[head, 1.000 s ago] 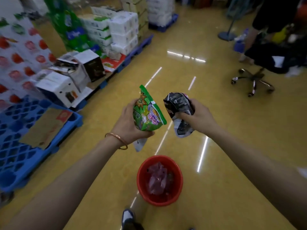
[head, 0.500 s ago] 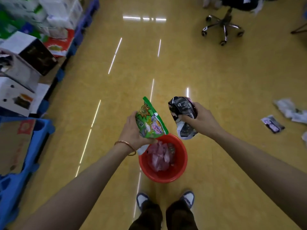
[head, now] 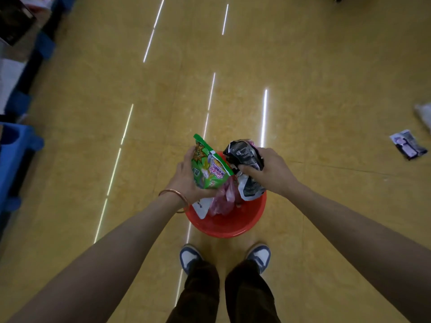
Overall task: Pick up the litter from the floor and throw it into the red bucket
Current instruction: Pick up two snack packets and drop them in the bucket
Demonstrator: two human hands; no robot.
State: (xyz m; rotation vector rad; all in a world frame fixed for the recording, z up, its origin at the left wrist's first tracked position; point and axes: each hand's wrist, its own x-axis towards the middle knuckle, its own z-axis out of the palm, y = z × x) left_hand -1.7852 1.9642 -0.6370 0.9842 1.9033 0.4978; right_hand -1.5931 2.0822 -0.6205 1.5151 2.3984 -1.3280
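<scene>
The red bucket stands on the yellow floor just in front of my feet, with pink wrappers inside it. My left hand grips a green snack bag directly above the bucket's left side. My right hand grips a crumpled black and white wrapper above the bucket's right side. Both hands are close together, and the two pieces of litter nearly touch. More litter lies on the floor at the right: a purple and black wrapper.
Blue pallets with boxes line the left edge. A whitish bag lies at the far right edge. My two shoes stand right behind the bucket. Open yellow floor stretches ahead.
The view has tilted down and I have stepped up to the bucket. Both hands, still holding their litter, now hang over the bucket rather than ahead of it.
</scene>
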